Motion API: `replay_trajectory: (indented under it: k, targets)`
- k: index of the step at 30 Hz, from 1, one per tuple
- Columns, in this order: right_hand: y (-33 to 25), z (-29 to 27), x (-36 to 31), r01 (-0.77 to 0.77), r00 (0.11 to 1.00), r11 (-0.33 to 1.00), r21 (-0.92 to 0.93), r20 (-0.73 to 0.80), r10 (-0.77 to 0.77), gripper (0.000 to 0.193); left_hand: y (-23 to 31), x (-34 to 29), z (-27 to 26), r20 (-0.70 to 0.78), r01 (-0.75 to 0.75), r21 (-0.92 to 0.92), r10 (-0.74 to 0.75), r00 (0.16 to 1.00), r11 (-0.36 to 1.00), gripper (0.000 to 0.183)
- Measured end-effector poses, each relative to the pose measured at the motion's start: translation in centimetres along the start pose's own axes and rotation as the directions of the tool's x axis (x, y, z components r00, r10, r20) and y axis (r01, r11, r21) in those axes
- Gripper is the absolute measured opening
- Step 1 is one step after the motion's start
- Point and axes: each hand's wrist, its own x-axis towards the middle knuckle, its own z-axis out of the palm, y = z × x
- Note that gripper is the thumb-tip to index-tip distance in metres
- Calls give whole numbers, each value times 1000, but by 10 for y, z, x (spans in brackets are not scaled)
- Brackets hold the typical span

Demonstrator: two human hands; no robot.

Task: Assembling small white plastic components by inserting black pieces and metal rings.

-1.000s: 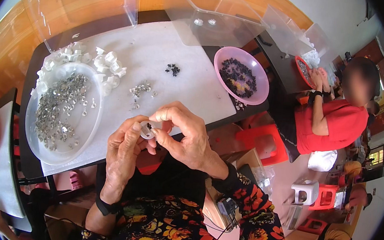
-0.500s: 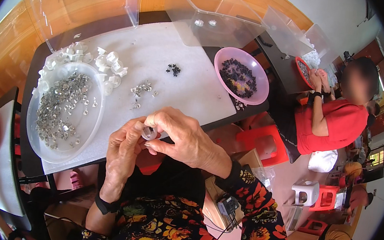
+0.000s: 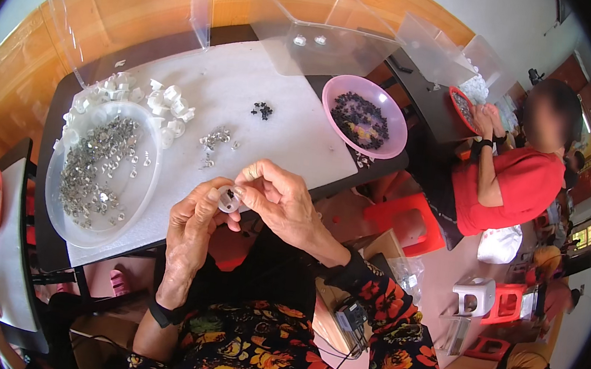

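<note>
Between the thumb and fingers of my left hand (image 3: 191, 220) is a small round white plastic part (image 3: 227, 202), its face turned up. A tiny dark piece shows at its upper edge. My right hand (image 3: 283, 201) has thumb and forefinger pinched together at the rim of that part; whatever sits between those fingertips is too small to name. Just beyond my hands, a loose group of small shiny metal pieces (image 3: 214, 137) lies on the white table sheet (image 3: 299, 149). Farther off is a little pile of black pieces (image 3: 261, 111).
At the left stands a clear round tray (image 3: 147, 201) of metal pieces, with white plastic parts (image 3: 171, 101) heaped behind it. A pink bowl (image 3: 401, 134) of black pieces is at the right. Transparent panels (image 3: 274, 9) line the far edge. A person in red (image 3: 519, 183) sits to the right.
My right fingers have drawn together into a pinch at the white plastic part's upper rim. The part is turned so its face and a dark piece show. The view has shifted slightly.
</note>
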Motion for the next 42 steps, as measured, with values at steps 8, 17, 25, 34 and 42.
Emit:
replay_trajectory:
  k: [8,17,25,34,42]
  targets:
    - [4,2,0,-179,983,927,331,96,155,8,-2,-2,0,-4,-41,8,41,999,999,41]
    - [8,-4,-2,-133,988,978,162,103,117,10,-7,-8,9,-46,-160,288,180,983,944,37]
    - [-1,-4,8,-254,963,954,161,134,233,11,-9,-1,1,-22,-114,46,115,993,992,33]
    - [-28,1,11,-149,987,975,-162,30,155,5,-7,1,-5,46,-57,-12,57,997,998,41]
    - [-54,-66,112,98,896,924,-369,-371,-243,6,-7,1,-7,54,-9,-64,12,998,998,43]
